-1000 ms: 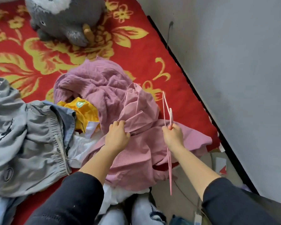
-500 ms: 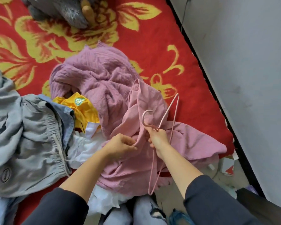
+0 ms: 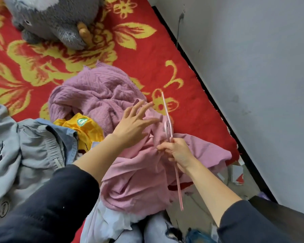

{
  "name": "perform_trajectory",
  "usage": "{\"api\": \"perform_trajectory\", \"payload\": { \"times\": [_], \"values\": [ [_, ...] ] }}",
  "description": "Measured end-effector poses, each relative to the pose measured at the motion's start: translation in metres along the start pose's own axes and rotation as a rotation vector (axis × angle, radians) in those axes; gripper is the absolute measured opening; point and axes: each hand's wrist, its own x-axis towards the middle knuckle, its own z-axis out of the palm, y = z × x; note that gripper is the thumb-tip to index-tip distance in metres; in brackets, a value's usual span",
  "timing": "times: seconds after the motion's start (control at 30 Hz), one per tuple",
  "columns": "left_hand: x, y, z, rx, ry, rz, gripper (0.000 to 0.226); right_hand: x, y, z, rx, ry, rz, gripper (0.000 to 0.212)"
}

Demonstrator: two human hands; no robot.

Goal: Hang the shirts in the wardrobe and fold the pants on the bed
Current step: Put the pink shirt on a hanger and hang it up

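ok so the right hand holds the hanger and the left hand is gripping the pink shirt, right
Not quite. In the head view the left hand is open, fingers spread over the shirt, not gripping it. The right hand does hold the hanger.

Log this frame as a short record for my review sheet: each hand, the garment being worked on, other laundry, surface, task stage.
left: left hand, fingers spread, over the pink shirt
right: right hand grips the pink hanger near its hook
shirt state: crumpled, not yet on the hanger
other laundry: purple knit sweater, yellow garment, grey pants, all unfolded
surface: red floral blanket, with a plush toy at the far end
stage: nothing hung, pants not folded
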Motion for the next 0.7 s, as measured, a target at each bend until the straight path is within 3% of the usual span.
{"api": "perform_trajectory", "payload": {
  "times": [0.07, 0.13, 0.2, 0.33, 0.43, 0.63, 0.7],
  "values": [
    [0.006, 0.004, -0.014, -0.034, -0.024, 0.099, 0.016, -0.01, -0.002, -0.002, 0.065, 0.037, -0.024, 0.023],
    [0.004, 0.011, -0.028, -0.236, -0.012, 0.052, 0.026, -0.023, -0.006, -0.001, 0.124, 0.086, -0.062, 0.021],
    [0.0, 0.017, -0.049, -0.535, 0.081, -0.119, 0.039, -0.037, -0.01, 0.001, 0.126, 0.132, -0.116, 0.019],
    [-0.004, 0.026, -0.107, -0.725, 0.21, -0.309, 0.038, -0.069, -0.021, 0.022, 0.109, 0.084, -0.284, 0.022],
    [-0.009, 0.037, -0.159, -0.9, 0.263, -0.336, 0.041, -0.092, -0.031, 0.049, 0.008, 0.058, -0.374, 0.028],
    [-0.027, 0.054, -0.252, -0.985, 0.525, -0.303, 0.039, -0.122, -0.072, 0.088, -0.122, 0.222, -0.634, 0.012],
    [-0.037, 0.055, -0.279, -1.029, 0.651, -0.304, 0.041, -0.128, -0.088, 0.092, -0.216, 0.289, -0.672, 0.018]
  ]
}}
